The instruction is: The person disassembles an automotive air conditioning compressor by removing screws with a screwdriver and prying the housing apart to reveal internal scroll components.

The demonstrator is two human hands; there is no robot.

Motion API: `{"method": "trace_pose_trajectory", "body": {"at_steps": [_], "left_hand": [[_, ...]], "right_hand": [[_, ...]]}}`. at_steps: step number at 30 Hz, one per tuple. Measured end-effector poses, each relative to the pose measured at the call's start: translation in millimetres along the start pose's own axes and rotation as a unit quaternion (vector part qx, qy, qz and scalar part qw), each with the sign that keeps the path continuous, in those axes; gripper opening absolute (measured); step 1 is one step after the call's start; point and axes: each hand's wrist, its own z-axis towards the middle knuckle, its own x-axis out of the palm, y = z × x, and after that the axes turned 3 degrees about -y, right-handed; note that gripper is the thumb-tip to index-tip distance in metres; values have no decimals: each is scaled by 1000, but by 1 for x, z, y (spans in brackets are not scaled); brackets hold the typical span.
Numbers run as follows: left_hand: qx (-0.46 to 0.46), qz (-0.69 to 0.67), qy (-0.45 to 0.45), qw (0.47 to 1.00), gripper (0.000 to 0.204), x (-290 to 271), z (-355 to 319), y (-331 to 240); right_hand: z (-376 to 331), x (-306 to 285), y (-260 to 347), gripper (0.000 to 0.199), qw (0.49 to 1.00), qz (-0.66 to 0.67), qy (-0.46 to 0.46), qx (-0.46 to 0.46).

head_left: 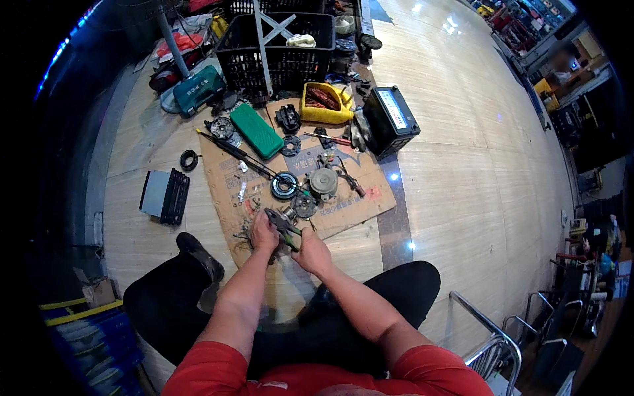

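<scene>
Right grip (313, 253) closed round pliers (285, 231) | left grip (264, 235) unclear | disc (304, 205), green case (256, 132) beyond

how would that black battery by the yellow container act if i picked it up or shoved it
The battery is probably heavy for its size, since it looks like a solid, car-type block. Its case looks like hard plastic, so it should stay stiff. Its flat, boxy sides suggest a push would slide it rather than roll it.
</scene>
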Motion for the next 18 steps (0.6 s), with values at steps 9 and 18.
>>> {"method": "trace_pose_trajectory", "body": {"at_steps": [9, 18], "left_hand": [[-29, -26, 87, 995, 37, -6, 9, -12], [-31, -14, 117, 993, 37, 3, 10, 3]], "right_hand": [[2, 9, -16, 53, 997, -4, -52, -49], [3, 3, -12, 51, 1000, -3, -13, -10]]}}
